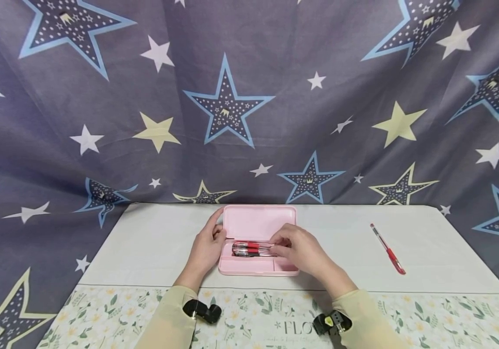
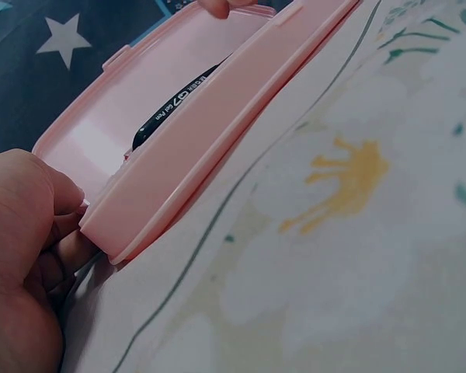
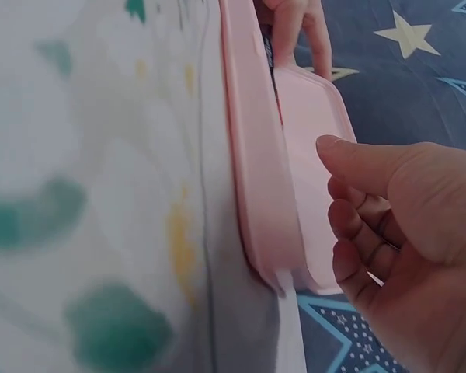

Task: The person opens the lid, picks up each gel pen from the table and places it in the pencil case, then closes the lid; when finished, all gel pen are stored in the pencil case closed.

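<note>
A pink pencil case (image 1: 246,266) lies with its lid (image 1: 260,222) raised on the white table. Several pens (image 1: 252,245) with red and black grips lie side by side in its longer compartment. My left hand (image 1: 204,249) grips the case's left end, with the thumb at the inner side and fingers around the outside. Above the case's right part is my right hand (image 1: 299,246), its fingers loosely bent. In the right wrist view nothing shows between that thumb and the fingers. Dark lettering-marked pen (image 2: 167,113) is partly hidden by the case wall in the left wrist view.
A red capped pen (image 1: 387,248) lies apart on the table's right side. Floral cloth (image 1: 249,310) covers the front of the table. A dark star-patterned curtain (image 1: 275,121) hangs behind it.
</note>
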The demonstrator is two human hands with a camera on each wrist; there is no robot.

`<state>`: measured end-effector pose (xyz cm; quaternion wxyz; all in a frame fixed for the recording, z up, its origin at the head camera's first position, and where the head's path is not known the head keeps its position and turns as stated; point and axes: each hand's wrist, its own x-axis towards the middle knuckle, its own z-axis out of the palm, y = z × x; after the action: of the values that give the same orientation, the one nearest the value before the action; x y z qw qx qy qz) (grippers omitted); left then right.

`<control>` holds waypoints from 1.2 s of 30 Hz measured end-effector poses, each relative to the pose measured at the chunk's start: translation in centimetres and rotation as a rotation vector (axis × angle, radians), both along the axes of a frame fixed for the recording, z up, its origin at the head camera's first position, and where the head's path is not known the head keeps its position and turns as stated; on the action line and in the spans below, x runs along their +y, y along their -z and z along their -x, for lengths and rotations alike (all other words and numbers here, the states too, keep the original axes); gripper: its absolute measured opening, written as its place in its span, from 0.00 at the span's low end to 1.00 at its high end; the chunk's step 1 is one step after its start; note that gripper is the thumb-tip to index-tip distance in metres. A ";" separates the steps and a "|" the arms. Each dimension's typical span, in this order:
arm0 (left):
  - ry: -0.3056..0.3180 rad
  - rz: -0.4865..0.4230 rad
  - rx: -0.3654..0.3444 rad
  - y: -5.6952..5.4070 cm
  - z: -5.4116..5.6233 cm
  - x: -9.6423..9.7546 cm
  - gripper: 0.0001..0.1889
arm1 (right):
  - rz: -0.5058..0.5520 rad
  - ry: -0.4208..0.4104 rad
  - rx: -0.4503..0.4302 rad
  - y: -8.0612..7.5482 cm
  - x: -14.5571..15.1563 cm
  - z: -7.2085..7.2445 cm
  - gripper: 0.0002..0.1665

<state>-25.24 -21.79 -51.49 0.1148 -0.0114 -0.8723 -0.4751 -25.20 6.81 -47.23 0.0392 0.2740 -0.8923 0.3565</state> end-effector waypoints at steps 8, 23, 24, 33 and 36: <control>0.004 -0.005 0.008 0.0 0.0 0.0 0.34 | 0.034 0.040 0.051 -0.5 2.8 0.0 0.07; 0.000 -0.007 0.001 -0.1 -0.1 0.0 0.34 | 0.053 0.161 0.103 -0.8 9.1 -0.1 0.09; -0.001 -0.007 0.001 -0.2 -0.1 0.0 0.33 | 0.053 0.170 0.105 -0.9 9.5 -0.1 0.10; -0.004 -0.001 0.010 -0.2 -0.1 0.2 0.34 | 0.040 0.217 0.180 -1.0 13.0 -0.2 0.12; -0.005 -0.002 0.012 -0.2 -0.1 0.2 0.34 | 0.048 0.226 0.213 -0.9 14.0 -0.2 0.13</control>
<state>-25.19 -21.59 -51.28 0.1213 -0.0119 -0.8711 -0.4758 -25.01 20.83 -46.29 0.1799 0.2072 -0.8996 0.3399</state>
